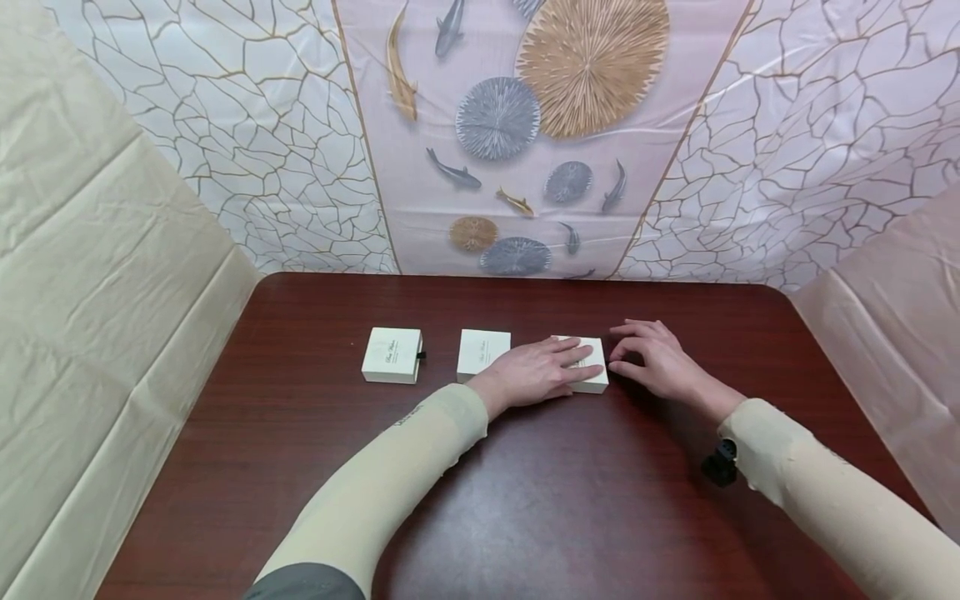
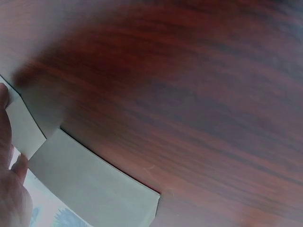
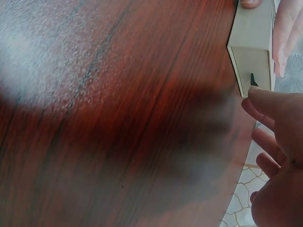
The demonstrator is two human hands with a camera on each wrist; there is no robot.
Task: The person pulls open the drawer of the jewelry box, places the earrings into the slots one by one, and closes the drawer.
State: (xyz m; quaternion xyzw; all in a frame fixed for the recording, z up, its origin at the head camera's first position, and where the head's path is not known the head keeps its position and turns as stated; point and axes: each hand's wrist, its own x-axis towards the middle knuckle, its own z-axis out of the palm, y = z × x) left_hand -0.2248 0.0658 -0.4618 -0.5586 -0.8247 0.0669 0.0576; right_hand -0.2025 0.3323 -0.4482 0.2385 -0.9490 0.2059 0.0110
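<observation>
Three small white drawer-style boxes stand in a row. The left box (image 1: pixel 392 355) has dark lettering and a black pull tab (image 1: pixel 422 356) on its right side. The middle box (image 1: pixel 482 350) is partly covered by my left wrist. Spread over the right-hand box (image 1: pixel 597 382), my left hand (image 1: pixel 528 375) holds it, thumb at the near side and fingers across the top. At that box's right end, my right hand (image 1: pixel 651 360) pinches the black ribbon tab (image 3: pixel 253 79) between thumb and forefinger; the thumb tip hides part of the tab.
The boxes stand on a dark red wood-grain table (image 1: pixel 517 500). A patterned cloth (image 1: pixel 300 150) hangs behind its far edge, and pale cloth walls (image 1: pixel 97 292) rise at both sides. A small black device (image 1: pixel 722 463) sits at the right sleeve cuff.
</observation>
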